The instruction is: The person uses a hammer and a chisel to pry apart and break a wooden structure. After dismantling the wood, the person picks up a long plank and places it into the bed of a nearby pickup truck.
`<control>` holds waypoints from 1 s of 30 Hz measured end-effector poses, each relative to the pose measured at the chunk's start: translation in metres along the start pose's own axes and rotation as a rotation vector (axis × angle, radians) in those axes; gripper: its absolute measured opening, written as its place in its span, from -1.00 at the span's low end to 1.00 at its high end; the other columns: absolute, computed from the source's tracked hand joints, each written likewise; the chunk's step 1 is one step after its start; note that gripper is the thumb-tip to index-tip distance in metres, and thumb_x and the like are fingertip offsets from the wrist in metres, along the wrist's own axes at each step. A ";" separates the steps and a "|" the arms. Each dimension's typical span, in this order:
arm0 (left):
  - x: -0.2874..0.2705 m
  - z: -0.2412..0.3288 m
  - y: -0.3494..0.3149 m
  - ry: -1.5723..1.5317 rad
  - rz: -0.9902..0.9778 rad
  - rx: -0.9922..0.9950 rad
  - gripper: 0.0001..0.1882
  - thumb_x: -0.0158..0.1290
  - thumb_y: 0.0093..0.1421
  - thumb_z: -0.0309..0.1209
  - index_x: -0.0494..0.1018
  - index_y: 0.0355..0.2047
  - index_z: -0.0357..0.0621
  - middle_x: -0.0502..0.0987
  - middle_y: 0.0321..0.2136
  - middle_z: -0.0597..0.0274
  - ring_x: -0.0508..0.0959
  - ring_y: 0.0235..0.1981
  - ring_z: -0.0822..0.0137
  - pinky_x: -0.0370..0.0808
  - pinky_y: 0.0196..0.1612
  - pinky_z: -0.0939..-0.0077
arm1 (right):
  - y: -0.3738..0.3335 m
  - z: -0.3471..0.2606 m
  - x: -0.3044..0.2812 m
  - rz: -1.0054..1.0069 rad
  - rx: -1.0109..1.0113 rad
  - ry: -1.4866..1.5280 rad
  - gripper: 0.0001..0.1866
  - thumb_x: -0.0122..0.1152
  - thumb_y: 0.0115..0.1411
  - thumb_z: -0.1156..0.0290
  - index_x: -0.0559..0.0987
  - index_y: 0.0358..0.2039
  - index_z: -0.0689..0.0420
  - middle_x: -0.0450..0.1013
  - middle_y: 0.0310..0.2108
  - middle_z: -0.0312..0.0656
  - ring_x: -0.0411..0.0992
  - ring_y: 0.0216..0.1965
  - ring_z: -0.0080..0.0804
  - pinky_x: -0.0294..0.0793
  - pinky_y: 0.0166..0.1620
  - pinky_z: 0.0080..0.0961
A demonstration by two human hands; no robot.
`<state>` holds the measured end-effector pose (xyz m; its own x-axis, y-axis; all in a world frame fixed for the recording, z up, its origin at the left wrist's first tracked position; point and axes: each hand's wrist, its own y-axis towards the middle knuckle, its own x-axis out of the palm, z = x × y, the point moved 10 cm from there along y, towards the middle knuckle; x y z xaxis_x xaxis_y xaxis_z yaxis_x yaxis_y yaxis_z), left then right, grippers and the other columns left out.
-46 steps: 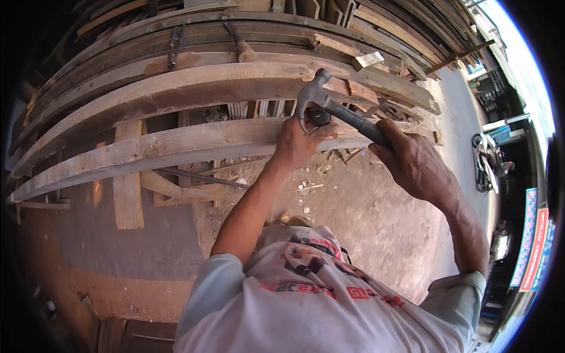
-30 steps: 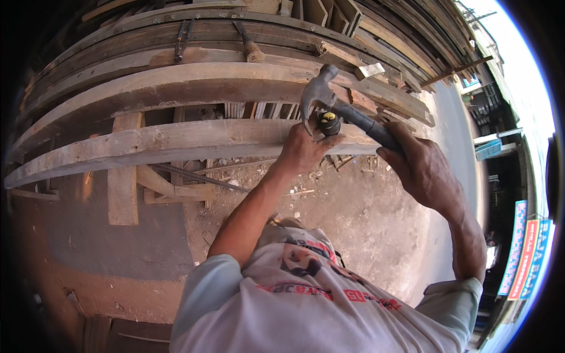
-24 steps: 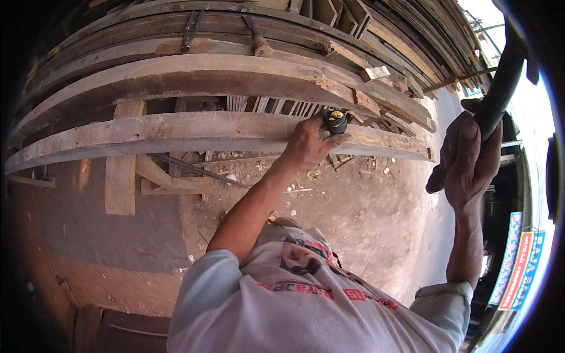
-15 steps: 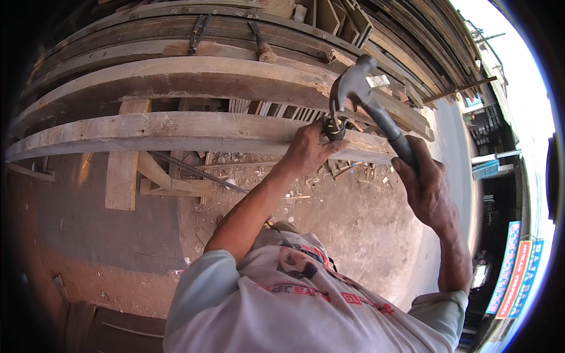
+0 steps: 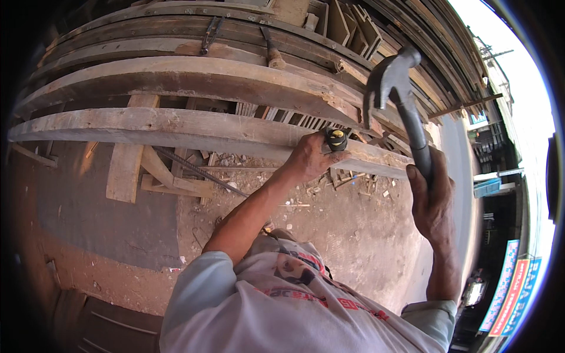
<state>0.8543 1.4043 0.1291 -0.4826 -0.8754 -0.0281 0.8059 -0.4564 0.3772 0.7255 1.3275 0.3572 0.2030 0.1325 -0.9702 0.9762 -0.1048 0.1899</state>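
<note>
My right hand [image 5: 432, 197] grips a claw hammer [image 5: 415, 123] by its dark handle. The grey metal head is held up in the air, over the right part of the timber. My left hand [image 5: 309, 157] is closed around a chisel [image 5: 336, 139] with a black-and-yellow handle, seen nearly end-on. Its blade is hidden below the handle and fingers. The hand rests at the long wooden beam [image 5: 212, 132], right of its middle. Hammer head and chisel are apart.
A second thick beam [image 5: 194, 67] lies parallel behind the first. Further back are pincers [image 5: 210, 36] and a wooden-handled tool [image 5: 272, 50]. Stacked planks [image 5: 435, 44] fill the back right. A wooden support [image 5: 125, 173] crosses beneath the beam. Wood scraps [image 5: 347, 179] litter the ground.
The hammer has moved up and to the right, away from the chisel, with my right hand. My left hand stays at the beam, and more of the chisel's yellow shows.
</note>
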 end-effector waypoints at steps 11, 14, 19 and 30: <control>0.012 0.001 0.000 -0.044 -0.055 -0.061 -0.67 0.34 0.24 -0.33 0.56 -0.09 -0.26 0.67 -0.22 0.03 0.68 -0.15 0.20 0.57 -0.03 0.28 | -0.005 0.021 0.040 -0.216 -0.025 -0.084 -0.69 0.18 0.41 0.33 0.40 0.08 0.14 0.55 -0.38 0.06 0.60 -0.46 0.00 0.52 -0.34 -0.19; 0.001 -0.013 -0.001 0.044 0.013 -0.010 -0.67 0.34 0.24 -0.33 0.56 -0.08 -0.23 0.66 -0.24 0.06 0.67 -0.13 0.23 0.56 -0.04 0.30 | 0.004 -0.007 -0.015 0.149 -0.125 0.131 -0.64 0.16 0.42 0.40 0.38 0.17 0.18 0.57 -0.36 0.02 0.61 -0.42 -0.11 0.55 -0.29 -0.25; 0.011 -0.009 -0.005 -0.088 0.093 0.107 -0.58 0.33 0.25 -0.16 0.53 -0.11 -0.26 0.65 -0.27 -0.08 0.66 -0.25 0.00 0.57 -0.11 0.15 | -0.021 0.022 0.034 -0.066 -0.123 -0.045 -0.66 0.16 0.42 0.28 0.37 0.08 0.18 0.57 -0.36 0.07 0.61 -0.42 0.12 0.60 -0.34 -0.12; -0.028 0.043 -0.037 0.108 0.447 0.283 -0.37 0.42 0.06 -0.58 0.46 0.15 -0.23 0.53 0.04 0.08 0.64 -0.02 0.19 0.63 0.01 0.33 | 0.032 0.143 0.103 0.026 0.221 0.290 -0.62 0.18 0.42 0.18 0.48 0.04 0.23 0.54 -0.42 0.11 0.58 -0.36 0.05 0.46 -0.26 -0.09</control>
<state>0.8233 1.4528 0.1563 -0.0633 -0.9927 0.1026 0.7936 0.0123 0.6083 0.7667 1.1968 0.2419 0.2717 0.3981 -0.8762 0.9367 -0.3183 0.1459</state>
